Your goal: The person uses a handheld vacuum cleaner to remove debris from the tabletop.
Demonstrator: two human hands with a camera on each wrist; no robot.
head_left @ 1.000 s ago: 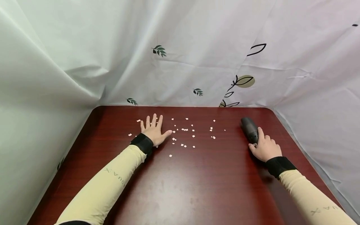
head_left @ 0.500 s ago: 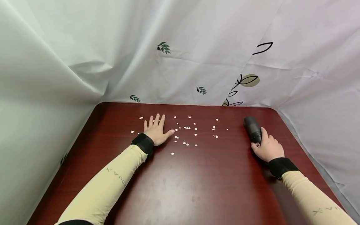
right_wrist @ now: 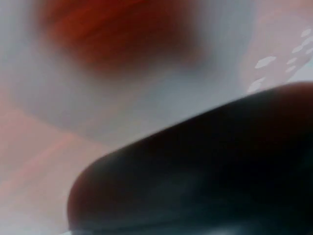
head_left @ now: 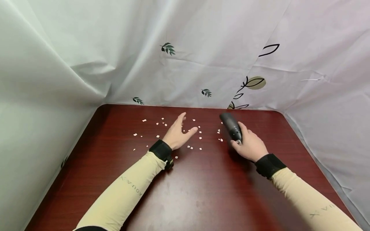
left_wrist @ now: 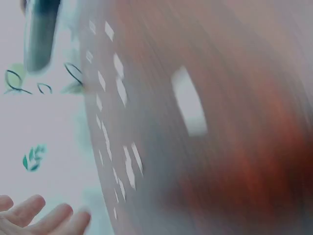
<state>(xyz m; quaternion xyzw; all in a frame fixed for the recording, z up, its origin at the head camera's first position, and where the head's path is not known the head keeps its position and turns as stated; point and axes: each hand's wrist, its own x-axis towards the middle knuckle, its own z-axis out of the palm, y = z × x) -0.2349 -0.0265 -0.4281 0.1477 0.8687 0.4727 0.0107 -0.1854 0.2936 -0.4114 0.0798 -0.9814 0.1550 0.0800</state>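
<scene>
My right hand (head_left: 251, 144) grips a dark grey, cylinder-shaped handheld vacuum (head_left: 230, 125), held over the right part of the scattered white paper scraps (head_left: 200, 138). That vacuum fills the lower part of the right wrist view as a dark blurred body (right_wrist: 205, 166). My left hand (head_left: 178, 134) is on edge among the scraps, thumb spread from the extended fingers, and holds nothing. It hides some scraps in the head view. In the left wrist view, its fingertips (left_wrist: 54, 218) show at the lower left, and the vacuum's end (left_wrist: 41, 44) appears at the upper left.
The glossy red-brown table (head_left: 185, 192) has rounded far corners. White curtains (head_left: 130, 41) with leaf prints hang behind it and on both sides. More scraps lie left of my left hand, including a paper scrap (head_left: 135, 134) at the far left.
My left hand has turned from palm down onto its edge and moved right, uncovering several scraps. My right hand has carried the vacuum leftward to the scraps.
</scene>
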